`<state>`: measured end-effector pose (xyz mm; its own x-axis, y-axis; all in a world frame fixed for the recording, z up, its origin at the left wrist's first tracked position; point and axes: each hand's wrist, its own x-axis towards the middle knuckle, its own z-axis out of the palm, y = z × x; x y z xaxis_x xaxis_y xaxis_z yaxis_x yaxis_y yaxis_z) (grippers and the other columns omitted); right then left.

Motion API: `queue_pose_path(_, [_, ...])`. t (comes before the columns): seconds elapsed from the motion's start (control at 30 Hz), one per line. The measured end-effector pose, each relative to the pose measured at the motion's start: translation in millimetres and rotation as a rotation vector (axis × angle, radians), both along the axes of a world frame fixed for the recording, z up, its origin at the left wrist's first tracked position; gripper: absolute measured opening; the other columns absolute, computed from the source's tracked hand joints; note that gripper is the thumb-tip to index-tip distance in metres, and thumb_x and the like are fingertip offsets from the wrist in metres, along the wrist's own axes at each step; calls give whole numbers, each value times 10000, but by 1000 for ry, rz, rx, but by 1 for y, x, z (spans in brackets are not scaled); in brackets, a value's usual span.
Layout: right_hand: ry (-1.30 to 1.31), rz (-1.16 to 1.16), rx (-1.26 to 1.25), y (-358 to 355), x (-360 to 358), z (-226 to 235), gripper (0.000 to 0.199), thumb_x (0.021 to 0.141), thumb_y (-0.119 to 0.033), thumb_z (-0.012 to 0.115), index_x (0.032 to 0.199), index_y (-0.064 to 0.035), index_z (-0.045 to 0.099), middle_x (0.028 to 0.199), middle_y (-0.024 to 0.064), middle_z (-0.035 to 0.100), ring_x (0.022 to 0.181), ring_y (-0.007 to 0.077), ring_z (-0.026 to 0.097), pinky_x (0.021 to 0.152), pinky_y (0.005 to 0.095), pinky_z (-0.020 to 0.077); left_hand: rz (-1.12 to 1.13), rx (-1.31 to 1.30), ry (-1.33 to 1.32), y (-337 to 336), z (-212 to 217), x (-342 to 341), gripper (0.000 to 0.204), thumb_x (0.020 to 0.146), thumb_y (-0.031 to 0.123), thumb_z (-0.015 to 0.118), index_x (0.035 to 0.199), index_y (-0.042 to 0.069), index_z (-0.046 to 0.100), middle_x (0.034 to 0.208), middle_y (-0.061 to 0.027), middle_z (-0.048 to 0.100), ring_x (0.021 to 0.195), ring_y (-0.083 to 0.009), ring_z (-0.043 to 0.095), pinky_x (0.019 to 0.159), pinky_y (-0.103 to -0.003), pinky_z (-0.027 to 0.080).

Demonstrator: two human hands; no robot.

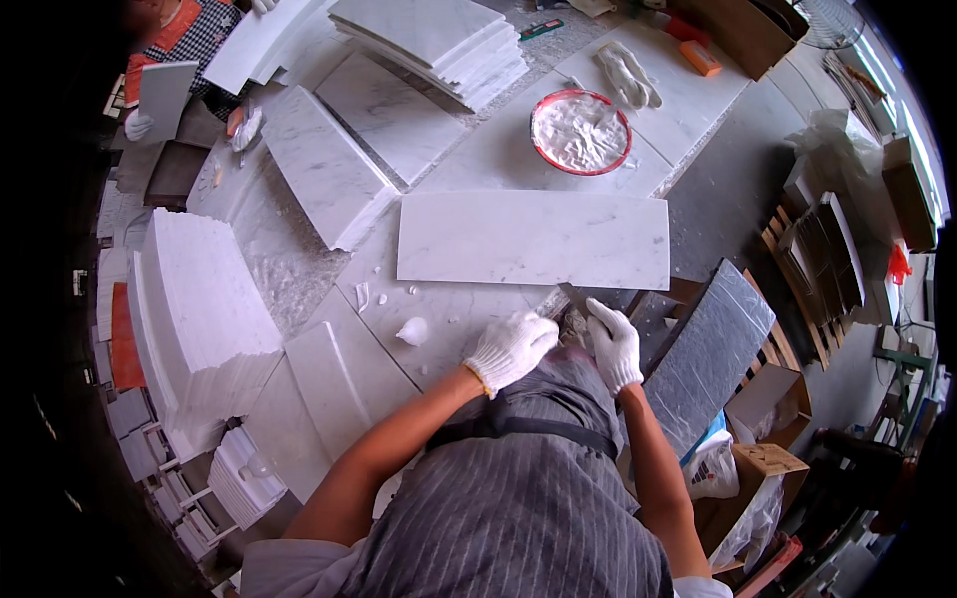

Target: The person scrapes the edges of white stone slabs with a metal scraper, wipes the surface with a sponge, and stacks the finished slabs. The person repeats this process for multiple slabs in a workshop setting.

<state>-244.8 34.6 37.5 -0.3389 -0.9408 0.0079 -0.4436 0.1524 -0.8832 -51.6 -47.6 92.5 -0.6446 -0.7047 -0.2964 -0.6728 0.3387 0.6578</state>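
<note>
Plainly, a blade point(572, 297) is pointing at the near edge of the slab point(533, 239)

From here, the pale slab is lying directly ahead of both hands, its long axis running left to right across the person's front. Its right end is jutting past the right edge of the worktop point(478, 161). The right hand point(612, 345) is closing its fingers around the thin, dark blade, and it is the nearer of the two. The blade is slanting forward and left toward the slab's near long edge; whether it is touching, I cannot tell. The left hand point(513, 349) is curling just beside it, fingers mostly bent, and I cannot make out what, if anything, it is gripping.

Beyond the slab, a bowl point(583, 172) of white paste is standing near the worktop's right edge. Left of the left hand, room is opening over the worktop, where only small chips point(412, 331) are lying. On the right, space is tightening: a dark slab point(710, 357) is leaning close to the right hand.
</note>
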Motion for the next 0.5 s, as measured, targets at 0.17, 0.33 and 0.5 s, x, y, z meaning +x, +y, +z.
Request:
queue_pose_path(0.17, [-708,-189,311,6,13,41,365,961,-84,543,1313,4,578,889,23,651,687,45,548,627,202,462,282,287,256,21,-3,29,322,932,331,628,1055,35,660,914,-94,686,829,-235,661,750,-363,522])
queue_pose_path(0.33, [-649,148,354,-3,49,71,431,935,-56,570,1364,-29,535,982,75,665,760,91,604,694,232,508,533,797,505,2,7,22,316,983,301,587,1045,-7,624,936,-80,672,840,-117,638,737,-252,535])
queue_pose_path(0.5, [-476,235,324,-2,59,66,497,922,-69,604,1405,-43,487,994,96,657,815,118,618,756,257,512,553,793,553,3,-8,28,254,982,252,573,1008,13,657,850,-45,678,723,-76,624,624,-248,520])
